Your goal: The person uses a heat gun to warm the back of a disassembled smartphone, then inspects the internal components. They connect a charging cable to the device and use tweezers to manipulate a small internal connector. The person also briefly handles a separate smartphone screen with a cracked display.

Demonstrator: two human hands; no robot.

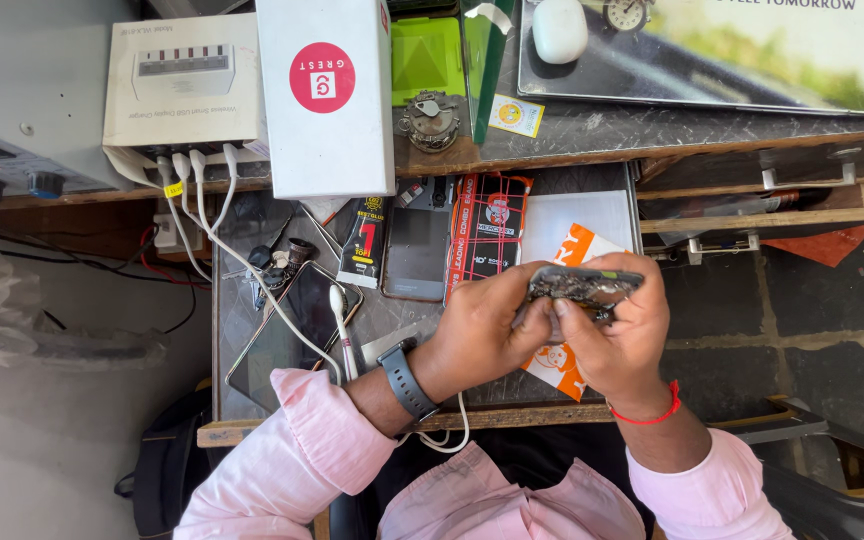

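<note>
Both of my hands hold a dark, opened phone body [584, 284] edge-on above the small work table [214, 432]. My left hand [487, 325], with a grey watch on its wrist, grips the phone's left end, its thumb pressed at the phone's middle. My right hand [620, 335], with a red thread on its wrist, holds the right end from below and behind. An orange and white packet [560, 366] lies under my hands. I wear pink sleeves.
On the table lie a dark phone [287, 330], a grey phone [416, 254], a red and black packet [487, 230] and white charging cables [220, 240]. White boxes [324, 95], a green case [426, 58] and a white earbud case [559, 28] sit on the shelf behind.
</note>
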